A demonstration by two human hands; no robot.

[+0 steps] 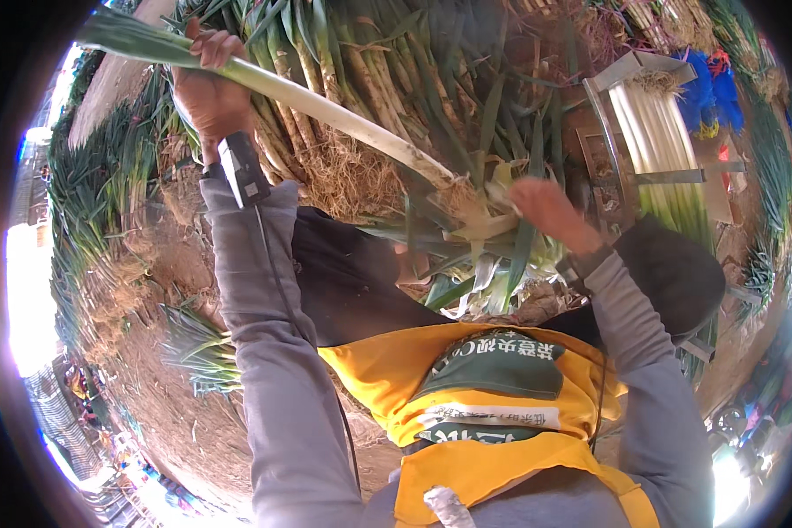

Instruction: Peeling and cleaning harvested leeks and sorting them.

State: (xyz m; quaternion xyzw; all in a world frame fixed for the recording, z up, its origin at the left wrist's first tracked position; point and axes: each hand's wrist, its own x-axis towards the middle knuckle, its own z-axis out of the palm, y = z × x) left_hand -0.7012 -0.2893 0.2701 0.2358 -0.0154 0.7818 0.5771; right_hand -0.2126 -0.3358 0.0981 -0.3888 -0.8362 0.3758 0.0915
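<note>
Yellow apron nearest us, one leek up in our L hand.
Far L we've got piled leeks, w/ a small bunch lower on the dirt floor. Next, our L hand, box strapped at the wrist, fingers wrapped round the leek nr its green end; the leek slants down to the R, white shank bare, root end approx. mid-view. Beyond it, a big stack of rooty leeks. Below the root end, leaf scraps lie btwn our dark-clad legs. Just R of the root end is our R hand, fingers curled in; can't tell if they pinch the pale leaf strip there. Far R, a metal rack holds white-shanked leeks side by side, w/ a blue bundle just beside it.
</note>
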